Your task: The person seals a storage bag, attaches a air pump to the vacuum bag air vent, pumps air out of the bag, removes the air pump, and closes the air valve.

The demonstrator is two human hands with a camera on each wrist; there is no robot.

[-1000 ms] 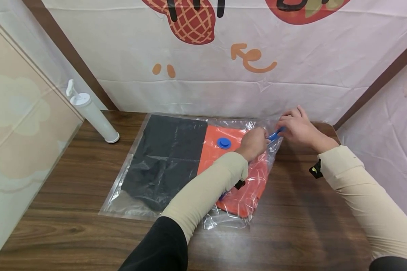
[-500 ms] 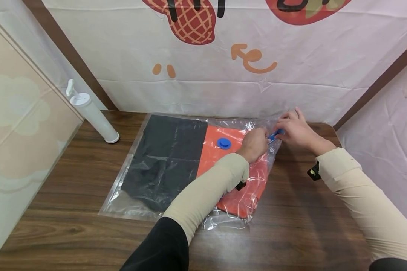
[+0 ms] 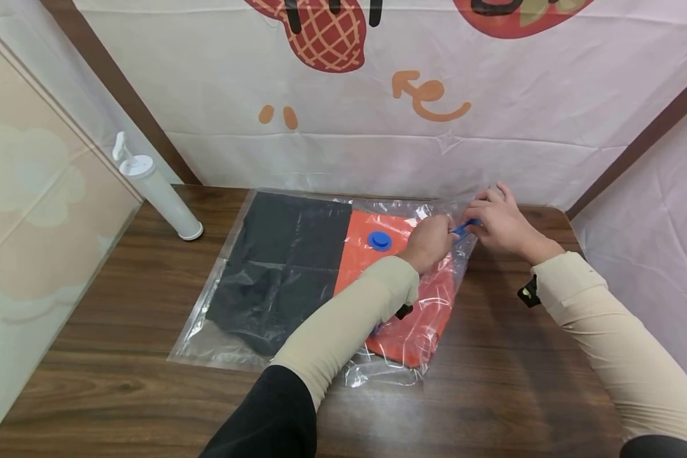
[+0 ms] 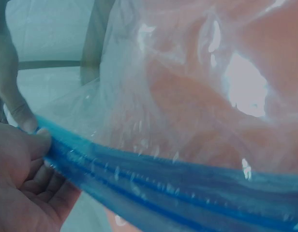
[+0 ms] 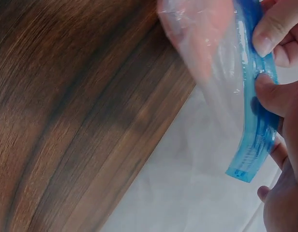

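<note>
A clear plastic vacuum storage bag (image 3: pixel 220 350) lies flat on the table, with dark grey cloth (image 3: pixel 286 261) and orange cloth (image 3: pixel 412 337) showing through. A round blue valve (image 3: pixel 380 241) sits over the orange part. Along the bag's right end runs a blue zip seal (image 4: pixel 158 179), raised by both hands. My left hand (image 3: pixel 428 243) pinches this strip between thumb and curled fingers. Close beside it, my right hand (image 3: pixel 505 224) pinches the seal near its far end, thumb on top, as the right wrist view shows. My left forearm covers part of the bag.
A white hand pump (image 3: pixel 163 200) with a handle stands at the back left of the wooden table (image 3: pixel 492 394). A printed cloth backdrop (image 3: pixel 343 152) hangs right behind the table's rear edge, with side panels left and right.
My right hand has shifted slightly left along the blue seal, closer to my left hand. The left hand and the bag stay nearly where they were.
</note>
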